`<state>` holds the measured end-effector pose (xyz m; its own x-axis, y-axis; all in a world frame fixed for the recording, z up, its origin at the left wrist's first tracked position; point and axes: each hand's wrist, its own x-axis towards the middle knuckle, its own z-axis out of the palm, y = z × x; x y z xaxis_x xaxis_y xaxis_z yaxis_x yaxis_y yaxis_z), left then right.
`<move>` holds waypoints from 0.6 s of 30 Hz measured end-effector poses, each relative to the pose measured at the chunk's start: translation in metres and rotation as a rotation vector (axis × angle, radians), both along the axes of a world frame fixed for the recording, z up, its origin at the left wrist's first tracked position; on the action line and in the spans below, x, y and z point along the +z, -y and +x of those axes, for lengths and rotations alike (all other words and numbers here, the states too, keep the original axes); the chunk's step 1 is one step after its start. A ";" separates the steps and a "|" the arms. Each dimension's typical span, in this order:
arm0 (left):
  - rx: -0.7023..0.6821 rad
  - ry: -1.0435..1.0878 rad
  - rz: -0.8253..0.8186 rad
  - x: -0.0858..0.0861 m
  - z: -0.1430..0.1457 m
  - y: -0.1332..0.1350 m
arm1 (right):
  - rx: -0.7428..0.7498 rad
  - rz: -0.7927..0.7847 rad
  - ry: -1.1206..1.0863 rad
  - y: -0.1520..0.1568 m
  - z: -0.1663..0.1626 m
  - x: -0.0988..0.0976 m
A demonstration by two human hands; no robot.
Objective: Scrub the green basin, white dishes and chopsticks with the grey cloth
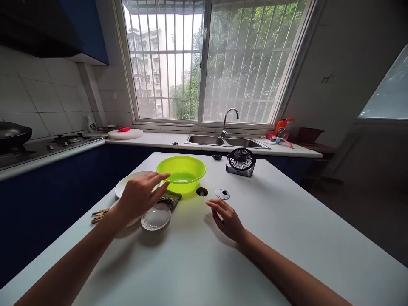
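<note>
My left hand (140, 195) hovers open above the white table (197, 255), fingers stretched toward a lime-green plastic basin (181, 172) with a little water in it. Under that hand lie a small white dish (156, 216), a larger white plate (126, 182) and a dark green scouring cloth (170, 197). My right hand (226, 219) is open, palm down, fingers spread just above the table, holding nothing. It is nearest a round hole in the table (202, 192) and its loose cap (222, 194).
Wooden chopsticks (99, 215) lie at the table's left edge. A small black fan (241, 162) stands behind the basin. Beyond are a steel sink with tap (225, 140), a white cutting board (125, 134), a gas hob (63, 140) and a black wok (12, 135).
</note>
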<state>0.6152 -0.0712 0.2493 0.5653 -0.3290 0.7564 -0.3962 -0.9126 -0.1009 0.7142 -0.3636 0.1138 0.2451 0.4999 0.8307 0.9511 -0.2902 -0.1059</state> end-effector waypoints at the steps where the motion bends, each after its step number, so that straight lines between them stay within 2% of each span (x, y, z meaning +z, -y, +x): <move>1: 0.018 -0.022 -0.014 0.001 0.001 -0.002 | -0.010 0.014 -0.001 -0.005 0.004 0.003; 6: 0.106 -0.222 -0.061 0.008 0.015 -0.009 | -0.050 0.060 -0.080 -0.032 0.026 0.017; 11: 0.136 -0.457 0.017 0.008 0.036 -0.009 | -0.061 0.064 -0.110 -0.059 0.042 0.028; 14: 0.105 -0.530 0.055 -0.004 0.052 -0.006 | -0.087 -0.037 -0.086 -0.071 0.048 0.031; 18: 0.117 -0.552 0.132 -0.030 0.071 -0.001 | -0.123 -0.199 -0.057 -0.075 0.056 0.028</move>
